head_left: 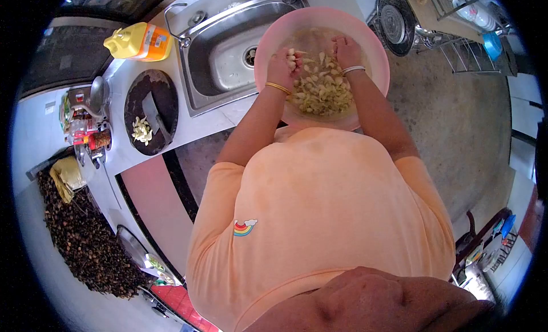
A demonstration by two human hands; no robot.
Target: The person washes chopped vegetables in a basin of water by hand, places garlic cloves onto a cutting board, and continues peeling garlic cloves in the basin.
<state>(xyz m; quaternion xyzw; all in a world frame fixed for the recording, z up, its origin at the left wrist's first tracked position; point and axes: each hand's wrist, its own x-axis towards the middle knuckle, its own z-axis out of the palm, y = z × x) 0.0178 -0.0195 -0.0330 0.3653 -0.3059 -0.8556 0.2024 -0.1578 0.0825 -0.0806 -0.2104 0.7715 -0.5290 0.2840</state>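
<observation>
A large pink basin (pixel 379 75) of cloudy water holds many pale, yellowish cut vegetable pieces (pixel 322 92), whose exact kind I cannot tell. Over its left side, my left hand (pixel 281 71), with a yellow bangle at the wrist, is closed around several of these pale pieces (pixel 293 59). My right hand (pixel 346 53), wearing a silver bangle, reaches into the far right part of the basin near the loose pieces. Its fingers look loosely bent and apart, with nothing visible in them; the fingertips are partly obscured by the water.
Left of the basin is a steel sink (pixel 225 58) with a faucet. A dark round chopping board (pixel 140 92) carries a cleaver (pixel 153 115) and white pieces (pixel 142 130). A yellow-orange jug (pixel 142 42) stands behind it. Racks with a dark pan (pixel 394 23) are at the right.
</observation>
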